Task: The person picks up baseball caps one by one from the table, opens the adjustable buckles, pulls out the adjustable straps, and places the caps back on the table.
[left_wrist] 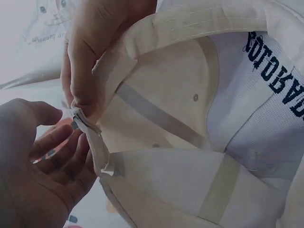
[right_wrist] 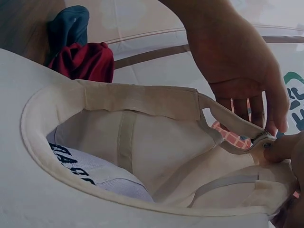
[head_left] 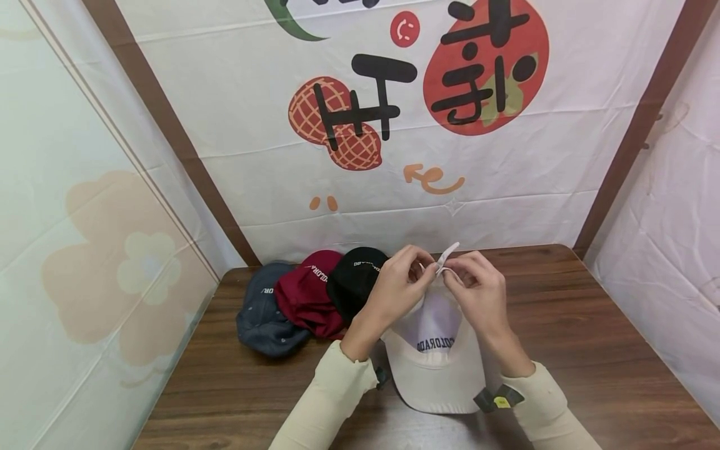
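Both hands pinch the thin back strap (head_left: 448, 255) of a cream cap (head_left: 439, 387) in the head view, left hand (head_left: 394, 287) and right hand (head_left: 484, 294) close together. The cap's brim points toward the person; its inside shows dark reversed lettering. In the left wrist view, the left hand (left_wrist: 42, 166) is beside the strap (left_wrist: 97, 147) and the right hand (left_wrist: 99, 42) grips it from above. The strap (right_wrist: 232, 121) spans a gap at the cap's rim in the right wrist view, between the left hand's (right_wrist: 232, 61) fingertips and the right hand (right_wrist: 294, 156), partly cut off.
Left of the hands, a blue cap (head_left: 270, 319), a dark red cap (head_left: 309, 294) and a black cap (head_left: 354, 281) lie overlapping on the brown wooden table (head_left: 562, 312). Behind it hangs a white printed cloth (head_left: 236, 125), with pale cloth at both sides.
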### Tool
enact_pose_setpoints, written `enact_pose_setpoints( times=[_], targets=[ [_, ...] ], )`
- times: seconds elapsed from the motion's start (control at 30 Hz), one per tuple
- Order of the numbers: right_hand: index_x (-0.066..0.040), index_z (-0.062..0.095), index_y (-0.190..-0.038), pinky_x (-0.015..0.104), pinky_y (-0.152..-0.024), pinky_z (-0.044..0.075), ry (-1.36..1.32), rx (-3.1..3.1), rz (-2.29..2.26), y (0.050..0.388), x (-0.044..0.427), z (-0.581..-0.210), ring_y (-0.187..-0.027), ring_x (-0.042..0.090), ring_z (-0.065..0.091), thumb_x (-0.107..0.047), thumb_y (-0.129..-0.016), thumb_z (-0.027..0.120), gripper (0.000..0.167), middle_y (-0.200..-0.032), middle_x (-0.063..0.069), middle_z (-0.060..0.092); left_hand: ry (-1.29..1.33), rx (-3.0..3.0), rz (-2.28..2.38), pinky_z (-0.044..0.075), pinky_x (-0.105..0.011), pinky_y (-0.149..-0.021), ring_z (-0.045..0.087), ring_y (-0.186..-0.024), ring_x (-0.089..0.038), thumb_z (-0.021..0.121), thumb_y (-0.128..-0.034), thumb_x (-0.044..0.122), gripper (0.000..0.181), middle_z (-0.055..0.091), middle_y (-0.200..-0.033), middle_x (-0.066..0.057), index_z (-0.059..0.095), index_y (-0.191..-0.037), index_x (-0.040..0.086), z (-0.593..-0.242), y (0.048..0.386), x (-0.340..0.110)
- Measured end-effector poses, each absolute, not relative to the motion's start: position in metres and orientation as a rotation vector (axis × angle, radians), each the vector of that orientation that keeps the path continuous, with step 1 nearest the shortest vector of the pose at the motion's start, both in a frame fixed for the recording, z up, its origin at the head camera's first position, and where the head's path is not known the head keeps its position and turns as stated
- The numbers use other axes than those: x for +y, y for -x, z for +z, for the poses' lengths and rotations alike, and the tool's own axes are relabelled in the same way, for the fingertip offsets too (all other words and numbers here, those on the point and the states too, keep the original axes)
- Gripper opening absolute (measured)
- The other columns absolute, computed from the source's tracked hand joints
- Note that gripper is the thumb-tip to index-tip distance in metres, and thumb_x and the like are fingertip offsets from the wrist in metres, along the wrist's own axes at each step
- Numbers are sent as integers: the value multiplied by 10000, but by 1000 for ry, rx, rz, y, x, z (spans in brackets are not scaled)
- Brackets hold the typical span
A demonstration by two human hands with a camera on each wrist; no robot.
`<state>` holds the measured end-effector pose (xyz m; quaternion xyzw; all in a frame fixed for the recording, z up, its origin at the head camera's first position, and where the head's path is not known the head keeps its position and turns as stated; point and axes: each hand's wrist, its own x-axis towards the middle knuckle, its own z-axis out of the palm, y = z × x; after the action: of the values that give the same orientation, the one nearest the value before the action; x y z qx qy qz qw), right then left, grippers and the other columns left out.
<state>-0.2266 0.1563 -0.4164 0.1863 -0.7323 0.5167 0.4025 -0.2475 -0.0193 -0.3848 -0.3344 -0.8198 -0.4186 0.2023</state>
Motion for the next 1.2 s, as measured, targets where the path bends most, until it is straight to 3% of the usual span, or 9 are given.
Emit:
enact_pose_setpoints(
  times=[0.23,0.47,0.87,1.2],
  targets=[
    [-20,817,-964,106,-650,453,-560,-1868,1215,227,156,-420,-721,53,557,156,-824,797,226,-926,77,719,915,-2310,-1185,533,-188,-700,609,-770,-110,709,-1040,212,131,666,-947,-36,697,-1042,81,-384,246,-19],
    [-20,798,-898,147,-639,416,-646,-1892,1142,227,155,-421,-682,119,534,102,-832,830,141,-913,62,698,866,-2327,-1184,501,-185,-659,590,-734,-92,719,-1035,265,174,657,-887,-16,680,-965,110,-383,246,-20],
    [-74,791,-911,116,-625,438,-615,-1921,1078,227,153,-423,-652,90,567,75,-843,783,164,-891,19,703,869,-2275,-1180,577,-189,-690,691,-738,-124,665,-1035,143,116,714,-871,-49,714,-951,80,-383,248,-22],
    [-95,742,-856,104,-613,445,-551,-1925,1090,227,154,-424,-651,75,578,69,-820,770,171,-857,8,705,866,-2214,-1214,579,-200,-663,684,-702,-137,685,-1019,98,101,713,-828,-65,706,-930,56,-385,248,-21]
  ],
)
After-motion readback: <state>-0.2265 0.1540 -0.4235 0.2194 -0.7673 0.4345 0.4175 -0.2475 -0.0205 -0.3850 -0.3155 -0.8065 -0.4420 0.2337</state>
